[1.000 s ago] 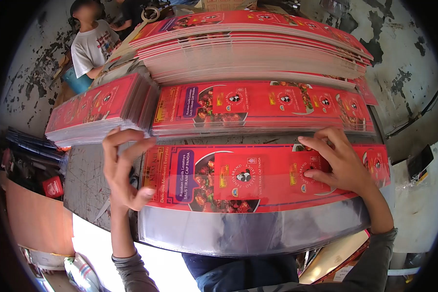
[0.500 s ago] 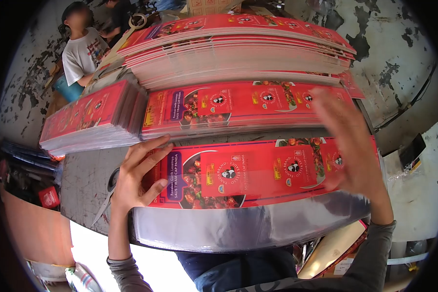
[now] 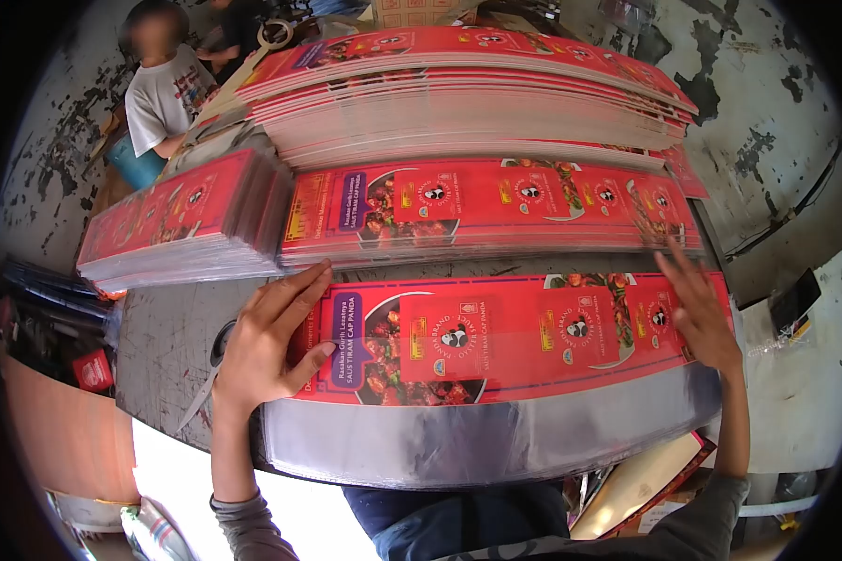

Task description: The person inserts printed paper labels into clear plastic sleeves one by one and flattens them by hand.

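Note:
A long red printed sheet (image 3: 515, 327) with panda logos and food pictures lies across the table before me. Clear plastic film (image 3: 496, 435) extends from under its near edge; whether the sheet is inside a sleeve I cannot tell. My left hand (image 3: 276, 337) rests at the sheet's left end, thumb and fingers apart. On the right end lies my right hand (image 3: 702, 313), fingers spread, holding nothing. Scissors (image 3: 211, 369) are just left of my left hand, partly hidden by it. Beyond the sheet is a stack of matching red sheets (image 3: 486, 206).
A tall pile of red sheets (image 3: 468, 107) stands at the back. To the left, plastic-wrapped red sheets (image 3: 182, 220) are stacked at an angle. A tape roll (image 3: 275, 35) sits at the far left. Two people stand there, one in a white shirt (image 3: 166, 98).
My right hand has come down from its blurred position above the sheet onto the right end. My left hand stays at the left end. The view has shifted slightly.

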`<state>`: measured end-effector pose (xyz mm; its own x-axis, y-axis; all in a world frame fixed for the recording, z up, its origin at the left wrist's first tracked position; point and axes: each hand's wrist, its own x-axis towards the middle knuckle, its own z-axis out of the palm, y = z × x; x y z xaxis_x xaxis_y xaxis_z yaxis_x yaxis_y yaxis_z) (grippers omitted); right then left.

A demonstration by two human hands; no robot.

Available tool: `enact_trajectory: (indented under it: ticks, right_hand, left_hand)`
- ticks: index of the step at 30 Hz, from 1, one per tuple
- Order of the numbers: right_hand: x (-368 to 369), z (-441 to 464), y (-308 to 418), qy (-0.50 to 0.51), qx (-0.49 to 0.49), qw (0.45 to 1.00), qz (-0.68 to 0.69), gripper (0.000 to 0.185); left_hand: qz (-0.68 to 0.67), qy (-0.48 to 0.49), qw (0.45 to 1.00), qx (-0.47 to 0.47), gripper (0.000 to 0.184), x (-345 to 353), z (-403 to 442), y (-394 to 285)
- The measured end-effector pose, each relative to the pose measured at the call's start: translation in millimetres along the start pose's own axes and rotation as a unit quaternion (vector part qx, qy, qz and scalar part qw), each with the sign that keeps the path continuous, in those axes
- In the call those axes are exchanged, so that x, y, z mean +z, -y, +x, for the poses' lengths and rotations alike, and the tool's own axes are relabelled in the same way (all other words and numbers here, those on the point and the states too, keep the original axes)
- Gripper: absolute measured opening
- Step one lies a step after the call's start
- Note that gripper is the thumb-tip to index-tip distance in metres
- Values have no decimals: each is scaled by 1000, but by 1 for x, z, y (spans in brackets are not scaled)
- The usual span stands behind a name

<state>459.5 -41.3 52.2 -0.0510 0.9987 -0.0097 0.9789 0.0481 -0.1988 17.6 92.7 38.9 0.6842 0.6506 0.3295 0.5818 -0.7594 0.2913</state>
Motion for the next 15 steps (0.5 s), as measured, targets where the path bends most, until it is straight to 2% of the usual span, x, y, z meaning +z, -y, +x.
enact_trajectory:
  ticks: [2,3,5,8,11,15]
  right_hand:
    - [5,-13,-31,-68,76,995,-3,62]
    - [9,-14,-38,-64,71,995,-1,62]
    - [18,-14,-47,-215,87,971,51,54]
    - [16,-18,-57,-246,104,964,-16,45]
    - [17,-17,-56,-295,111,949,0,38]
    - [15,-13,-46,-271,108,957,4,29]
  left_hand:
    - [11,-5,1000,0,58,0,-1,-1]
    - [25,-19,1000,-4,57,1,-1,-2]
    - [40,-29,999,-15,56,0,-1,-3]
    - [88,-39,995,-8,53,-2,0,-4]
    - [121,-57,991,-5,51,-3,0,-6]
    - [129,-59,990,-16,48,-2,1,-7]
